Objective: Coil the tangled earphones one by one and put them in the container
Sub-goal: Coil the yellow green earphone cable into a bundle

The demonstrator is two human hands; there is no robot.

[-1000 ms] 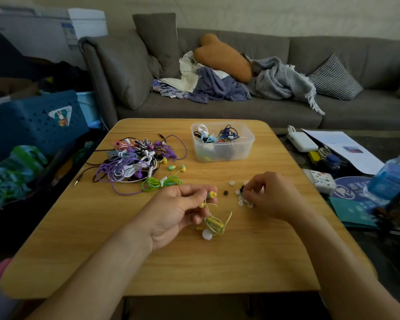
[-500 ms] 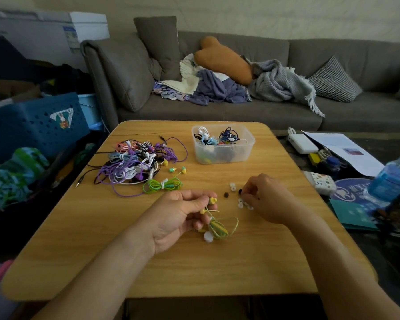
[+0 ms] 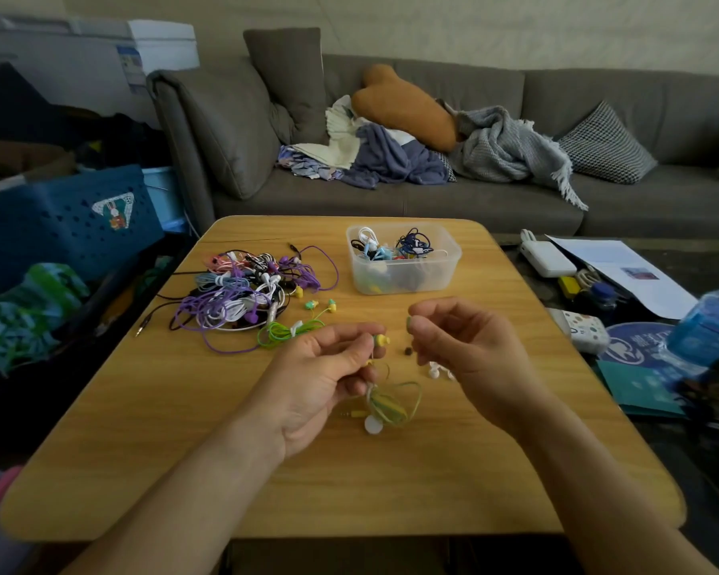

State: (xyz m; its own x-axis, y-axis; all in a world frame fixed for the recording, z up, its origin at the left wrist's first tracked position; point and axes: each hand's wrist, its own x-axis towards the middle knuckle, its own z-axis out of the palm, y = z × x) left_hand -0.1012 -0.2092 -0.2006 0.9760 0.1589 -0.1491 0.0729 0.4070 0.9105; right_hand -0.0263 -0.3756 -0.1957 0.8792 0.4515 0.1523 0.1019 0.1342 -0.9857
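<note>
Left hand (image 3: pixel 328 375) pinches the yellow earbud (image 3: pixel 380 340) with its coiled yellow cable (image 3: pixel 391 402) dangling below, right hand (image 3: pixel 457 342) pinches a small greenish ear tip (image 3: pixel 409 323) just right of it, container (image 3: pixel 403 259) sitting beyond both.

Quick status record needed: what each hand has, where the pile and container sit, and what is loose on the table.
left hand: pinches a yellow earbud; yellow earphone cord hangs from it in a loose coil
right hand: raised off the table, fingers pinch a small greenish ear tip
tangled pile: far left of the table, mostly purple and white cords
green earphones: coiled, beside the pile
container: clear, open, already holds several earphones
loose ear tips: white ones by the right hand, one dark
</note>
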